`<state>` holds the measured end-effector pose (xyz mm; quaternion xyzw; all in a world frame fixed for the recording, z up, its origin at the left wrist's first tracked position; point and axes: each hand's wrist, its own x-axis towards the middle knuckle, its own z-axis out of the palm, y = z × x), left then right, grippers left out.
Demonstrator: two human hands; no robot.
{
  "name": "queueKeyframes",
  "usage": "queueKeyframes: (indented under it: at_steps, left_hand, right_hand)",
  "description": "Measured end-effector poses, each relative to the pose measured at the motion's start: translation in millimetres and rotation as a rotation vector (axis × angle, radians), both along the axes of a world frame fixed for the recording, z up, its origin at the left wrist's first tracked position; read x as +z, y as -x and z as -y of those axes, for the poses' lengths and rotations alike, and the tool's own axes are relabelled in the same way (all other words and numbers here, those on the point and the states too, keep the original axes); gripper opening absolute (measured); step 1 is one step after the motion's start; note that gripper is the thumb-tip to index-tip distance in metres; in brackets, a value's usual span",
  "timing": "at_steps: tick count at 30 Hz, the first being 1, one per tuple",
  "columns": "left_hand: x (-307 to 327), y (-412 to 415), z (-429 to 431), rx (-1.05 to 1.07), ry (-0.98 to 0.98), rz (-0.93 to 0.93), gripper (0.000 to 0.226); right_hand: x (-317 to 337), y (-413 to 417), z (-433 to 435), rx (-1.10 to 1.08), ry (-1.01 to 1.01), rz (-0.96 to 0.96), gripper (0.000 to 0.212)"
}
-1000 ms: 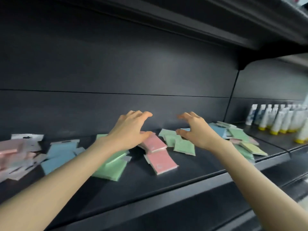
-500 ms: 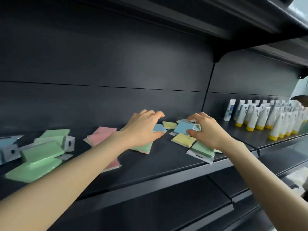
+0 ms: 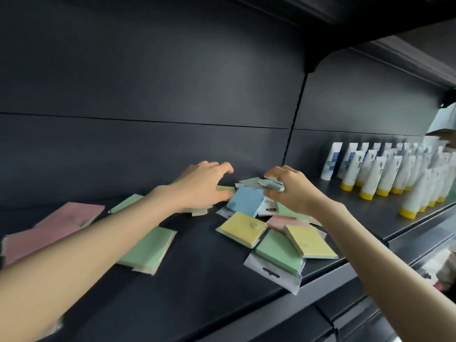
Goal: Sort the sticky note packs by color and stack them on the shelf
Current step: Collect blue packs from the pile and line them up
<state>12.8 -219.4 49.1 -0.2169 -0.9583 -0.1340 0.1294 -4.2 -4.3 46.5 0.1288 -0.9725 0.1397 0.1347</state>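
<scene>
A dark shelf (image 3: pixel 197 287) runs across the view, strewn with sticky note packs. At the far left lie pink packs (image 3: pixel 61 225), blurred. Next to them a green pack (image 3: pixel 148 250) lies flat, partly under the person's left forearm. The left hand (image 3: pixel 199 186) hovers palm down over the middle of the shelf, its fingers (image 3: pixel 228 167) arched and spread with nothing clamped between them; the edge of another pack shows beneath the palm.

Just right of it sits a loose heap: a blue pack (image 3: pixel 248 201) tilted on top, a yellow pack (image 3: pixel 243 228) in front of it, and a second green pack (image 3: pixel 278 253) in a clear hang-tab sleeve at the shelf's front edge. A second yellow pack (image 3: pixel 308 240) rests across that green one.

The right hand (image 3: pixel 293 191) reaches into the back of the heap, thumb and curled fingers pinching a pale pack (image 3: pixel 275 185) lifted slightly above the blue one.

Farther right, on the neighbouring shelf section, stand rows of white tubes (image 3: pixel 394 178) with yellow caps.
</scene>
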Motion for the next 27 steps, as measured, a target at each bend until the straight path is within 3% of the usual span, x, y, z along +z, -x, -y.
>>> queueKeyframes:
  at_steps: [12,22,27]
  left_hand:
    - [-24,46,-57,0.046,0.026,0.141,0.05]
    - [-59,12,-106,0.411,-0.155,0.187,0.058]
    - [-66,-14,-113,0.62,-0.246,0.227,0.073]
  right_hand:
    - [-23,75,-51,0.115,0.048,0.06,0.04]
    - [-42,71,-96,0.455,0.108,0.031,0.043]
    - [-45,41,-116,0.592,0.291,0.213,0.06]
